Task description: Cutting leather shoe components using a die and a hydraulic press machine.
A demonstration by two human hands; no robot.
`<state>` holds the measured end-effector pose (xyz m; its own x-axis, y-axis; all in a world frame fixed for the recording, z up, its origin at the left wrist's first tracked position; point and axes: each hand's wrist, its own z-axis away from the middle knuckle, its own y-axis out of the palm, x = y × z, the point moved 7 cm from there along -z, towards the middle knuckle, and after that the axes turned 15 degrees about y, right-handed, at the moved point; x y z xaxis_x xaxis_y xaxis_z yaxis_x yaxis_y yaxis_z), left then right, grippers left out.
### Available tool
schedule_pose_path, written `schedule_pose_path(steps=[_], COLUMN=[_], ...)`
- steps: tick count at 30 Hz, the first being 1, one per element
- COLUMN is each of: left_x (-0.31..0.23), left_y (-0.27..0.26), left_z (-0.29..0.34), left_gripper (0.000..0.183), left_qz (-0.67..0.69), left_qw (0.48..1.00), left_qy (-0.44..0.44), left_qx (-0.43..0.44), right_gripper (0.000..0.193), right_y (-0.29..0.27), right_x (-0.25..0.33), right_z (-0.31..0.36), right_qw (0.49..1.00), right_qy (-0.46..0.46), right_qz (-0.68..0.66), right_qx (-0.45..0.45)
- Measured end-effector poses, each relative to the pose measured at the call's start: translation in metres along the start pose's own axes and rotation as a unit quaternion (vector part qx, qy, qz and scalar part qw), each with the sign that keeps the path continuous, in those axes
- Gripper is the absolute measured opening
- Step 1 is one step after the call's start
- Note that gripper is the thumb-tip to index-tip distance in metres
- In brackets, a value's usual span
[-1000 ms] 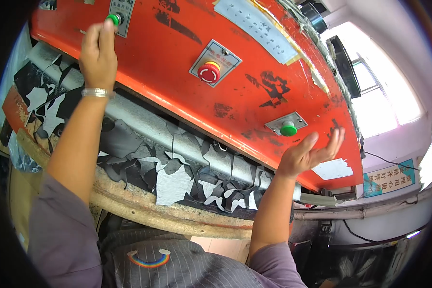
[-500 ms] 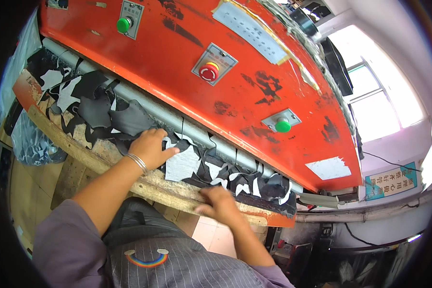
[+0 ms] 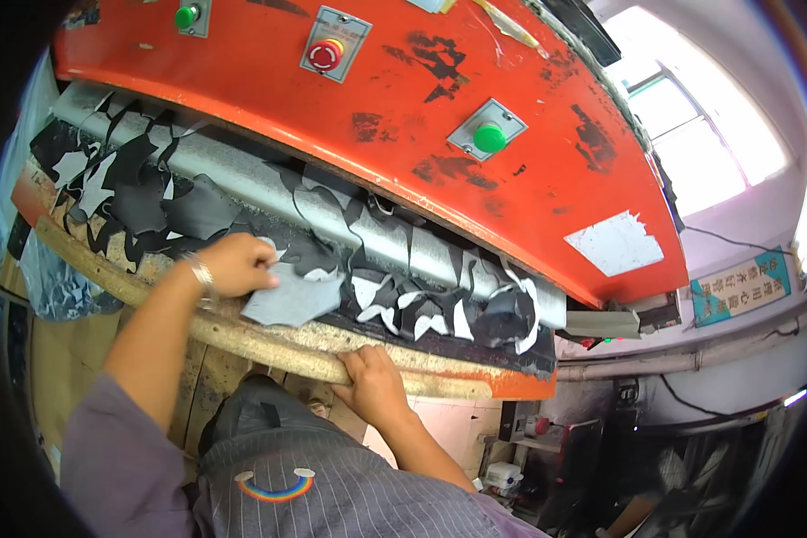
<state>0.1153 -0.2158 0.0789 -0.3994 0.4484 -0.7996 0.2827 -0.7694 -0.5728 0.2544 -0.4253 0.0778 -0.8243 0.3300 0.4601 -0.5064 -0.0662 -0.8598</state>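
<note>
Under the red machine (image 3: 547, 224), black and white scraps (image 3: 202, 211) litter my wooden table (image 3: 242, 344). I'd judge little done: one grey piece (image 3: 296, 298) looks partly raised near the front, the others (plenty) lie unpicked. My left hand (image 3: 231, 266), curled, pinches its edge; my right hand (image 3: 374, 387) touches the rim, grip unclear.

Grey piece (image 3: 294, 300) held by the left hand (image 3: 230, 266) at a red machine (image 3: 547, 193).
The tan front ledge (image 3: 260, 351) is touched by the right hand (image 3: 374, 386); black and white scraps (image 3: 139, 204) are strewn beyond it.
</note>
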Motion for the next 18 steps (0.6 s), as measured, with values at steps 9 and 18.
schedule_pose_path(steps=[9, 18], left_x=[0.065, 0.014], left_y=[0.004, 0.126], left_z=[0.022, -0.102], left_gripper=[0.027, 0.074], left_qz=[0.04, 0.092], left_qw=[0.922, 0.946], left_qy=[-0.036, 0.039], left_qx=[-0.383, -0.31], right_gripper=[0.071, 0.065], right_y=[-0.031, -0.036], right_x=[-0.06, -0.105], right_z=[-0.091, -0.146], right_qw=[0.987, 0.995], right_qy=[-0.145, -0.081], right_qz=[0.066, 0.057], right_qx=[-0.035, 0.007])
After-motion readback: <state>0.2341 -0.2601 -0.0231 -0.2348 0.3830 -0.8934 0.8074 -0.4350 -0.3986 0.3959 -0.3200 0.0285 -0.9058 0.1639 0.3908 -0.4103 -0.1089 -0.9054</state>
